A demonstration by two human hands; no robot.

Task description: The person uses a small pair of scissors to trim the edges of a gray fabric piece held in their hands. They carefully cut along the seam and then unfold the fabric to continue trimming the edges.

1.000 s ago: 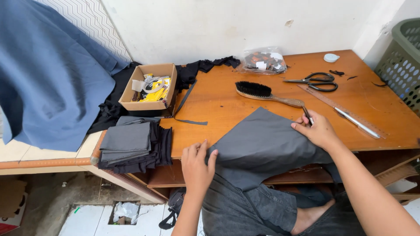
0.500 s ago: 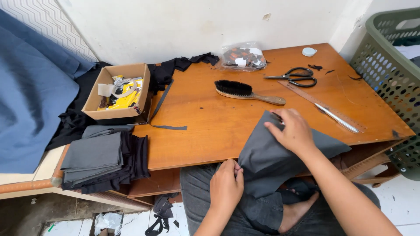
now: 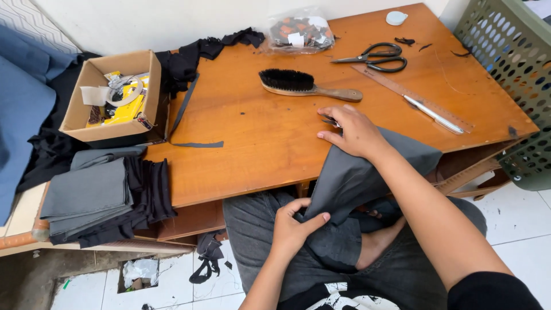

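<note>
A piece of dark grey cloth (image 3: 350,178) hangs from the front edge of the low wooden table (image 3: 258,143) down into my lap. My right hand (image 3: 350,132) lies flat on the cloth's upper corner, pinning it to the tabletop. Below the table edge, my left hand (image 3: 293,227) pinches the cloth's lower part between thumb and fingers. A wooden brush with black bristles (image 3: 304,83) lies just beyond my right hand.
Black scissors (image 3: 373,56), a wooden ruler (image 3: 410,95) and a white pen (image 3: 433,113) lie at the table's right. A cardboard box (image 3: 112,95) of bits stands at left, folded grey and black cloth (image 3: 97,198) below it. A green plastic basket (image 3: 511,63) stands at right.
The cloth has slid off the tabletop toward my lap. My left hand has dropped below the table edge with it, and my right hand has shifted left along the cloth's upper edge.
</note>
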